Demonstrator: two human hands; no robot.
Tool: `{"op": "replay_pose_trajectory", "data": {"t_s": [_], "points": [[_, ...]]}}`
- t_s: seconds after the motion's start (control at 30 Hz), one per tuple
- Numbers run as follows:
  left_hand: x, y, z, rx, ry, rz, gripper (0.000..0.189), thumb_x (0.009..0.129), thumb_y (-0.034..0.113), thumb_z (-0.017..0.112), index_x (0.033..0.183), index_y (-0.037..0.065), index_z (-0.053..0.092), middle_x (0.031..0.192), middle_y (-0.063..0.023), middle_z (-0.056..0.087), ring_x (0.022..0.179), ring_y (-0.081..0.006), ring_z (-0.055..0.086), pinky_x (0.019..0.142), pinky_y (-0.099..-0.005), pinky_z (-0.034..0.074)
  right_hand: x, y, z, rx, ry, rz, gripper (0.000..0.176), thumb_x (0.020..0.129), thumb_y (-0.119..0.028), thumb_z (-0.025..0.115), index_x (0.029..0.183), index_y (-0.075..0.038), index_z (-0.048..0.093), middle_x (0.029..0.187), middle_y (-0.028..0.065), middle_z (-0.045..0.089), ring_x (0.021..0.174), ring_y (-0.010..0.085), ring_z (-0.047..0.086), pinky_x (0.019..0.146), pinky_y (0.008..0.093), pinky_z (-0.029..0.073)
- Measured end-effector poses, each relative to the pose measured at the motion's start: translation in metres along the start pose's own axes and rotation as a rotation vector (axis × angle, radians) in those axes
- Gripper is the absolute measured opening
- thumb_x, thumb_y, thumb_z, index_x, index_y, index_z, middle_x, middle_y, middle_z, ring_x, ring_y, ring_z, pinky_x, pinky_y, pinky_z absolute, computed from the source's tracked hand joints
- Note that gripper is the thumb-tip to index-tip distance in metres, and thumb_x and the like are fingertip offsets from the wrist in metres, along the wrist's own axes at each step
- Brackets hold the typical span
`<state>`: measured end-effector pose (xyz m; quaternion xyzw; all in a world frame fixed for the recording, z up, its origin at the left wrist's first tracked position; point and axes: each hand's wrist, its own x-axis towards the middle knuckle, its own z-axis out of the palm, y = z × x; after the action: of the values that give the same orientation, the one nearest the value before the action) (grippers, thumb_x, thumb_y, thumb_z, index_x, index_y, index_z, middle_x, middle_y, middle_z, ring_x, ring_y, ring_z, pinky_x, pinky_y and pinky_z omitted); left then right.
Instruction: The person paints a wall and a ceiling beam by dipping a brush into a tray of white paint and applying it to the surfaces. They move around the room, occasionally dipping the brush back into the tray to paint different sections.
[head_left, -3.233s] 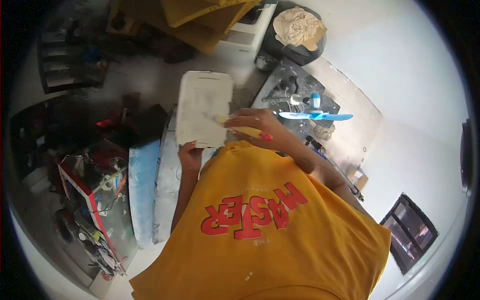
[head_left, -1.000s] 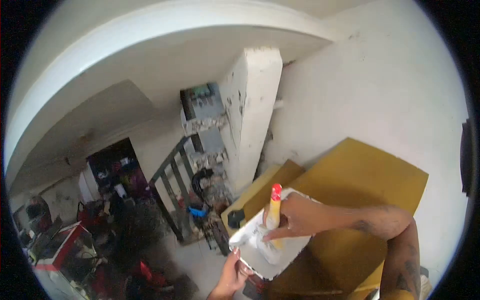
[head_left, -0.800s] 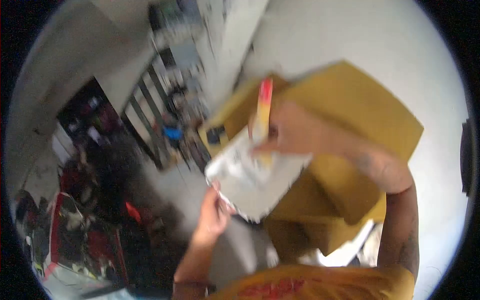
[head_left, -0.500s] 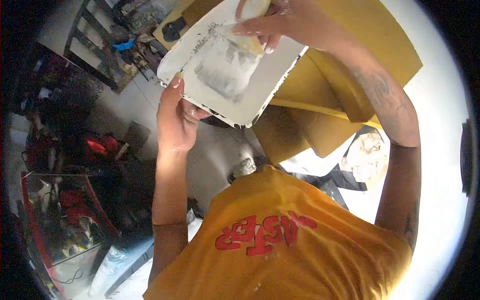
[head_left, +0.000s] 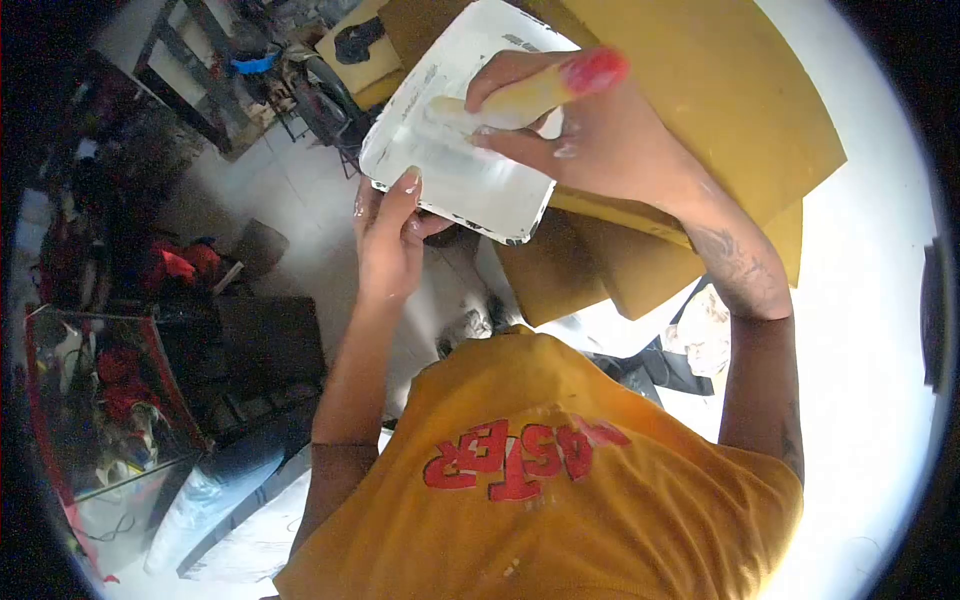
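Observation:
A white tray (head_left: 500, 205) with dark, chipped-looking edges is held up in front of my chest. My left hand (head_left: 392, 235) grips its lower left edge, thumb on the inner side and fingers beneath. Over the tray, my right hand (head_left: 590, 130) is closed round a pale yellow handle (head_left: 525, 100) with a red end. The other end of this tool points at the tray's inner surface, where it looks whitish and blurred. White smears mark the fingers of both hands.
Yellow-brown boards or cardboard panels (head_left: 720, 90) stand beyond and right of the tray. A dark metal frame (head_left: 185, 75) is at the upper left. A red-edged glass case (head_left: 105, 400) stands lower left. A crumpled pale bundle (head_left: 703, 330) lies near my right elbow.
The tray and my left hand have shifted to the right. My right hand has turned and moved lower, so the tool's red end now shows.

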<state>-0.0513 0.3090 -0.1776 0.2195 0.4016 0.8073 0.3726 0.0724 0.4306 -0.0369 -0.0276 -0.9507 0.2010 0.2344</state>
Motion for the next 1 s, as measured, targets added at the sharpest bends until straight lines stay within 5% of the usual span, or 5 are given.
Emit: {"op": "replay_pose_trajectory", "data": {"t_s": [0.1,0.23,0.3,0.43,1.0], "points": [[0.000,-0.001,0.004,-0.043,-0.008,-0.052,0.039,0.085,0.027,0.054,0.116,0.005,0.047,0.110,-0.0067,0.056,0.100,-0.0197,0.056,0.079,-0.0339,0.049,-0.001,0.030,0.004,0.380,0.135,-0.002,0.019,0.073,-0.010,0.071,0.087,-0.003,0.061,0.079,0.0043,0.062,0.071,0.0092,0.058,0.061,0.0233,0.047],[0.004,-0.022,-0.007,0.304,-0.030,0.180,0.045,0.084,0.027,0.053,0.122,0.004,0.043,0.115,-0.0091,0.052,0.106,-0.0228,0.052,0.082,-0.0374,0.049,-0.008,0.050,0.002,0.208,0.061,0.124,0.023,0.072,-0.013,0.073,0.088,-0.003,0.060,0.074,0.0033,0.061,0.068,0.0079,0.057,0.059,0.0222,0.046],[0.000,-0.007,0.020,-0.131,0.082,-0.059,0.046,0.082,0.025,0.054,0.122,0.006,0.043,0.110,-0.0069,0.052,0.101,-0.0204,0.054,0.074,-0.0345,0.052,-0.009,0.060,-0.010,0.117,0.092,0.152,0.024,0.071,-0.014,0.074,0.087,-0.004,0.060,0.068,0.0018,0.058,0.064,0.0068,0.055,0.057,0.0211,0.046],[0.007,-0.009,0.011,-0.053,0.019,-0.048,0.048,0.081,0.029,0.056,0.122,0.007,0.043,0.105,-0.0040,0.055,0.087,-0.0150,0.057,0.063,-0.0289,0.050,-0.013,0.051,-0.038,0.087,0.171,0.112,0.020,0.072,-0.013,0.073,0.084,-0.004,0.059,0.067,-0.0005,0.056,0.062,0.0042,0.053,0.054,0.0197,0.044],[0.004,-0.008,-0.013,-0.132,-0.086,-0.042,0.049,0.081,0.018,0.059,0.124,0.005,0.040,0.108,-0.0079,0.055,0.091,-0.0170,0.059,0.066,-0.0303,0.055,0.000,0.057,0.004,0.360,-0.007,0.337,0.022,0.073,-0.006,0.072,0.090,-0.002,0.058,0.079,0.0006,0.056,0.071,0.0074,0.056,0.060,0.0215,0.045]]}}
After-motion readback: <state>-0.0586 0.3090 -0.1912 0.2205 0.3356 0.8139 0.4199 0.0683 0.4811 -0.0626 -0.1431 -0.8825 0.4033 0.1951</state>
